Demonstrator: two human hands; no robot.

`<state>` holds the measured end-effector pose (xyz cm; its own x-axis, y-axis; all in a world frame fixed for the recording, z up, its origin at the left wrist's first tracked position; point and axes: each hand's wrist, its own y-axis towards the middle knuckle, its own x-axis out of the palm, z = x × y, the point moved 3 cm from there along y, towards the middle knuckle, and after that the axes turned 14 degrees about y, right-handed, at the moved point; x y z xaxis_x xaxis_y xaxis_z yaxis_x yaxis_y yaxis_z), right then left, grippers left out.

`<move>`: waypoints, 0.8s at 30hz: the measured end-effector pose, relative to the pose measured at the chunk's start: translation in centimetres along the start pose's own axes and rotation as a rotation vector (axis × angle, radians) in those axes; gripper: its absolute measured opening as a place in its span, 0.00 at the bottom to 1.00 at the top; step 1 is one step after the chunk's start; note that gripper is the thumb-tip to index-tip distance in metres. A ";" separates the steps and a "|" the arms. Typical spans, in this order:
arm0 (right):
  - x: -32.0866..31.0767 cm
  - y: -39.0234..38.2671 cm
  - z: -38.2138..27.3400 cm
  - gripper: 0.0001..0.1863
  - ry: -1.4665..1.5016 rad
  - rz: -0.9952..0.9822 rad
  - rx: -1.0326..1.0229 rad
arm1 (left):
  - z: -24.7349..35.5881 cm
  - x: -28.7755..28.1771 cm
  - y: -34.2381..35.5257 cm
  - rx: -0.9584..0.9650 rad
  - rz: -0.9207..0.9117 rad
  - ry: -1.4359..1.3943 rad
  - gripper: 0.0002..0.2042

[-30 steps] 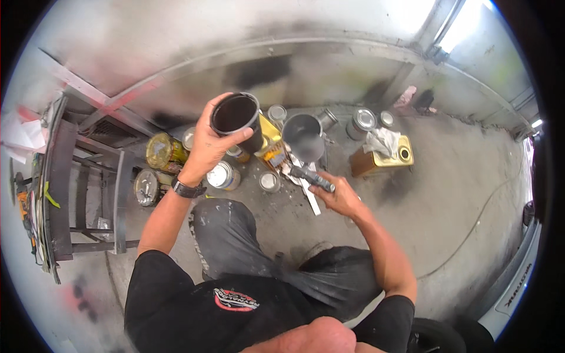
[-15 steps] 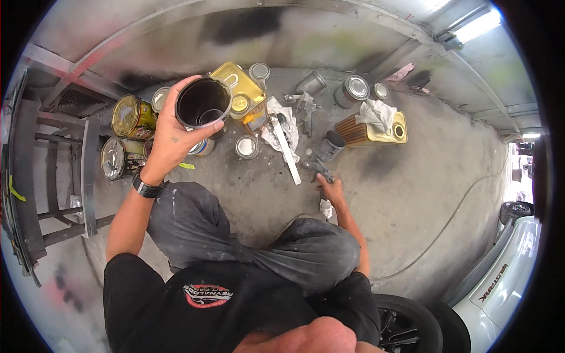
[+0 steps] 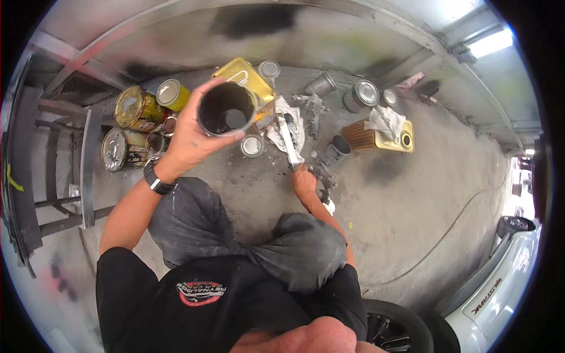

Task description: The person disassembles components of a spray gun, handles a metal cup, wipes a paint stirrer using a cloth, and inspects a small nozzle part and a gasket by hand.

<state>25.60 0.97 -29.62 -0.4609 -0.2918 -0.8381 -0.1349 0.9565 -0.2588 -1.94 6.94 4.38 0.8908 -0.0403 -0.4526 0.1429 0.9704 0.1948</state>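
My left hand grips a dark cup, raised and seen from above, with dark material inside. My right hand is closed on the near end of a long pale strip, whose far part lies across a stained white cloth. Just right of that hand, a grey spray gun lies on the floor below a dark cylindrical cup; a second metal gun lies farther back. A small can with a pale lid stands between the raised cup and the strip.
Several paint cans stand left; rectangular tins stand behind and right, one with a rag. A dark metal rack lines the left. A hose crosses the right floor near a white vehicle and wheels.
My right hand lowered the spray gun to the floor, let it go and moved left onto the pale strip. My left hand still holds the cup, now slightly right of half a second ago.
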 end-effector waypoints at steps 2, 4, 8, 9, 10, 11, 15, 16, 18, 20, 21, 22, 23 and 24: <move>0.4 0.2 0.0 0.14 -0.012 0.039 -0.042 | -0.7 -0.3 -0.5 0.017 -0.051 0.039 0.39; 0.1 0.0 1.0 0.12 -0.033 0.087 -0.072 | -0.7 -0.3 -0.8 0.019 -0.063 0.054 0.38; -7.7 -1.6 -0.3 0.14 0.377 -0.041 0.087 | -0.2 0.3 -0.7 0.139 -0.144 0.147 0.38; -10.7 -2.0 -1.6 0.16 0.826 -0.092 0.214 | -0.4 -0.1 -0.6 0.158 -0.147 0.151 0.38; -13.8 -2.6 -2.3 0.18 0.971 -0.099 0.203 | -0.5 -0.2 -0.4 0.164 -0.142 0.142 0.38; -16.8 -3.4 -2.8 0.20 1.114 -0.099 0.195 | -0.4 -0.1 -0.1 0.183 -0.164 0.151 0.38; -26.9 -6.9 -6.4 0.17 1.206 0.058 0.069 | -0.9 0.9 0.9 0.187 -0.185 0.075 0.37; -28.9 -7.8 -7.5 0.17 1.194 0.056 0.063 | -1.1 1.1 1.1 0.189 -0.173 0.068 0.37; -33.5 -10.2 -10.3 0.15 1.053 0.181 -0.158 | -1.2 1.4 1.4 0.207 -0.151 0.023 0.36; -36.4 -12.1 -12.3 0.13 1.059 0.317 -0.137 | -1.1 2.0 1.7 0.195 -0.149 -0.007 0.36; -37.5 -12.8 -12.8 0.13 1.040 0.376 -0.149 | -1.4 2.2 1.8 0.172 -0.153 -0.021 0.36; -38.4 -13.4 -13.3 0.13 1.029 0.375 -0.157 | -1.8 2.5 1.8 0.183 -0.107 0.007 0.36; -39.6 -14.2 -14.0 0.14 1.096 0.370 -0.307 | -1.9 2.6 1.9 0.188 -0.099 0.001 0.36; -40.5 -14.7 -14.8 0.17 1.162 0.358 -0.460 | -1.9 2.6 1.8 0.201 -0.094 0.023 0.36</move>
<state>33.23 -1.24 15.22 -0.9882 -0.0664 0.1377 -0.0266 0.9617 0.2729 -0.19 9.05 1.86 0.8596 -0.1205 -0.4966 0.3098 0.8957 0.3190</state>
